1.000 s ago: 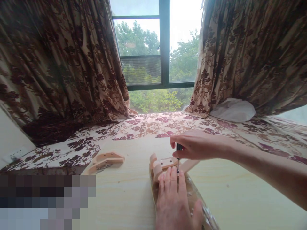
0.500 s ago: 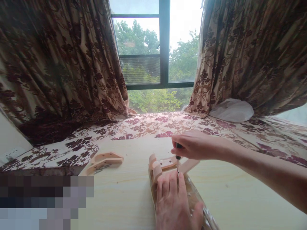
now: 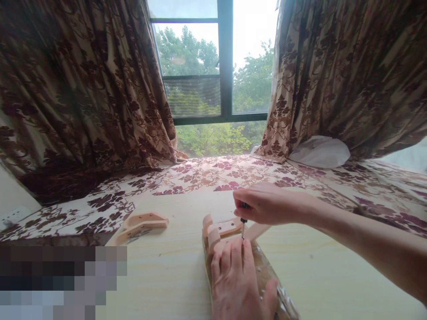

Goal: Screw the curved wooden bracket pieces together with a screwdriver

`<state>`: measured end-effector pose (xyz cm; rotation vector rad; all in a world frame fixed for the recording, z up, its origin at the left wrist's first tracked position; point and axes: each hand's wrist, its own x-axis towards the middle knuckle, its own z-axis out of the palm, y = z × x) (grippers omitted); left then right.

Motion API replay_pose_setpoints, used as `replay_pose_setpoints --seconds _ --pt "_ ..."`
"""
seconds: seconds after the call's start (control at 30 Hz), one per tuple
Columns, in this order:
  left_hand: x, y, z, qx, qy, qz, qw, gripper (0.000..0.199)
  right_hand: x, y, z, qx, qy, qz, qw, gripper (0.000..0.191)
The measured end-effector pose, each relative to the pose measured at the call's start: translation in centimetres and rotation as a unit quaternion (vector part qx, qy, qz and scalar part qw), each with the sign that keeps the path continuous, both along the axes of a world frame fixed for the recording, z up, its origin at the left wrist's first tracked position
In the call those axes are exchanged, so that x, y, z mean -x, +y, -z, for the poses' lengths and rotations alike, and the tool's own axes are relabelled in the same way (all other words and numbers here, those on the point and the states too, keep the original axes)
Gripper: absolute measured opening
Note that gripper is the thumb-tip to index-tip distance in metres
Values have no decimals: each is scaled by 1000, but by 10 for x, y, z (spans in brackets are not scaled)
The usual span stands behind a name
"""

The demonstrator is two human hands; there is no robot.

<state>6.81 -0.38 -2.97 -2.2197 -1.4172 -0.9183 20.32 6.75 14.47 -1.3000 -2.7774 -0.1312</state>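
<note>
My right hand [image 3: 262, 204] is closed around the dark handle of a screwdriver [image 3: 243, 227], whose shaft points down at a pale wooden piece [image 3: 225, 227] beside my left fingertips. Palm down, my left hand [image 3: 235, 280] lies with fingers stretched over the near part of that wooden piece and a brown pad in clear plastic wrap [image 3: 267, 271]. Two dark holes show in the wood, and rounded ends rise at its left. My left fingers cover some of the wood, and the screwdriver's tip is hard to make out.
Another angled wooden piece [image 3: 147, 220] with dark holes lies at the left of the pale tabletop [image 3: 167, 275], with small metal items [image 3: 138, 235] beside it. Behind are patterned cloth [image 3: 200, 175], curtains [image 3: 110, 89], a window and a white plastic bag [image 3: 320, 152].
The whole view has shifted slightly, so things appear a little further left. Both hands keep nearly the same places, the right still around the screwdriver and the left still flat.
</note>
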Motion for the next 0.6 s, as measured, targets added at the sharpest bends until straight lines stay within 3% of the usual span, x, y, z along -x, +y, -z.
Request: replay_pose_setpoints --seconds 0.1,0.33,0.6 --pt "-2 -1 0 11 -37 -15 999 69 -3 0 -4 26 13 -14 999 21" --pt "12 1 -5 -18 50 23 998 63 -6 -2 -3 24 17 -54 998 13" --pt "4 0 -1 -5 -1 14 1000 63 2 6 1 -6 6 0 1000 21"
